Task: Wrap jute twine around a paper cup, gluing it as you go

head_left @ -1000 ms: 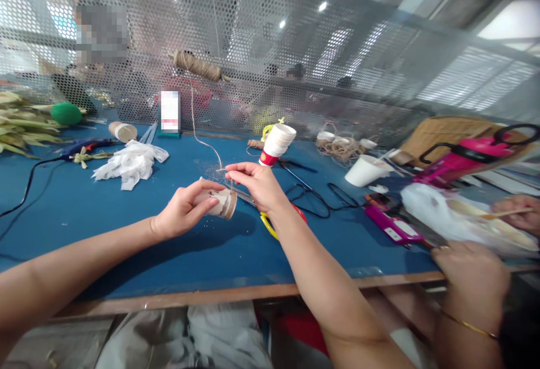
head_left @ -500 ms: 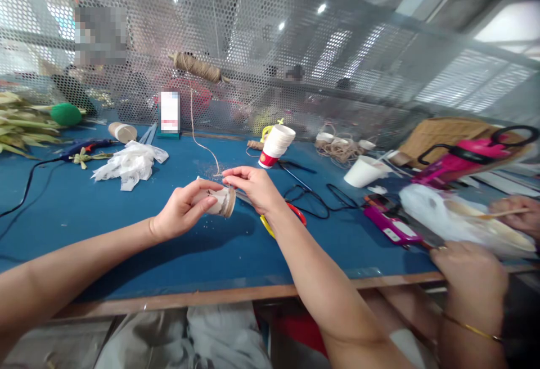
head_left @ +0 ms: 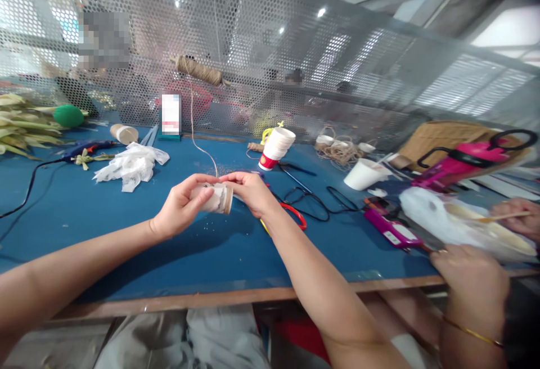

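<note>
My left hand is closed round a small paper cup lying on its side above the table, its brownish twine-edged end pointing right. Beside that end, the thumb and fingers of my right hand are pinched together at the cup's upper edge. A strand of twine runs down from the twine spool on the mesh panel to those fingertips. Partly hidden by my right wrist, a pair of scissors with red and yellow handles lies on the table.
Stacked paper cups stand behind my hands. White crumpled strips, a glue gun and corn husks lie left. To the right are a white cup, a purple device and a co-worker's hands.
My right hand has come slightly down and left, its fingertips now against the cup's upper edge with the twine. The left hand still holds the cup, barely moved.
</note>
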{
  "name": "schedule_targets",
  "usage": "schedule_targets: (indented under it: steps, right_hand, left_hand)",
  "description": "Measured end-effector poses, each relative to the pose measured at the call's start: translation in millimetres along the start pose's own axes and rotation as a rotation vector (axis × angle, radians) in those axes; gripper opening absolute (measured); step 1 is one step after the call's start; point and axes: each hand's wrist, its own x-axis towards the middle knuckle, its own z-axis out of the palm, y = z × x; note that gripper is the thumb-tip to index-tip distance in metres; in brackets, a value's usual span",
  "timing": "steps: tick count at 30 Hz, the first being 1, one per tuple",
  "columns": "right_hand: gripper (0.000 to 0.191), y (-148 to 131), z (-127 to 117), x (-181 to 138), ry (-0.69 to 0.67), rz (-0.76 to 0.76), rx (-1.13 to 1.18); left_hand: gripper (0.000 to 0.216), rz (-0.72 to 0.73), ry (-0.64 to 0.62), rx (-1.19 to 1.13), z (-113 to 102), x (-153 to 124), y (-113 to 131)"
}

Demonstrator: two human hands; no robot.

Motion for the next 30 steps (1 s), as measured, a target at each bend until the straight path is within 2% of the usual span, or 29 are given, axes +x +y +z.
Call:
schedule_targets:
  steps: [3,5,7,10,12,17,22,24,28,30]
  right_hand:
    - [0.018,-1,-5,2,0.108,-0.057,-0.187]
    - [0.011,-6,-9,-1,0.17,-0.138,-0.278]
    - [0.011,-14,-11,-6,0.107,-0.167,-0.255]
    - [0.016,-21,-10,-15,-0.13,-0.106,-0.18]
    - [0.014,-22,-8,-18,-0.216,-0.091,-0.176]
    - [0.012,-17,-6,-17,-0.238,-0.147,-0.165]
    - [0.008,-18,-10,-15,-0.265,-0.255,-0.315]
    - [0.007,-18,-11,-15,-0.275,-0.299,-0.387]
    - [0.011,-19,-17,-14,-0.312,-0.272,-0.434]
    - [0.016,-18,-22,-12,-0.243,-0.243,-0.405]
  left_hand:
    - [0.031,-0.08,0.057,-0.055,0,4,-1]
    - [0.032,-0.108,0.096,-0.051,-1,7,-2]
    - [0.032,-0.129,0.121,-0.029,-2,10,-3]
    - [0.031,-0.136,0.132,0.021,-3,12,-5]
    - [0.031,-0.109,0.123,0.058,-3,12,-6]
    - [0.029,-0.052,0.073,0.089,-5,12,-9]
    - [0.044,-0.214,0.024,-0.269,-12,22,-10]
    - [0.045,-0.288,-0.058,-0.377,-15,24,-12]
    - [0.038,-0.347,-0.081,-0.361,-13,24,-17]
    - [0.036,-0.329,-0.099,-0.3,-10,22,-18]
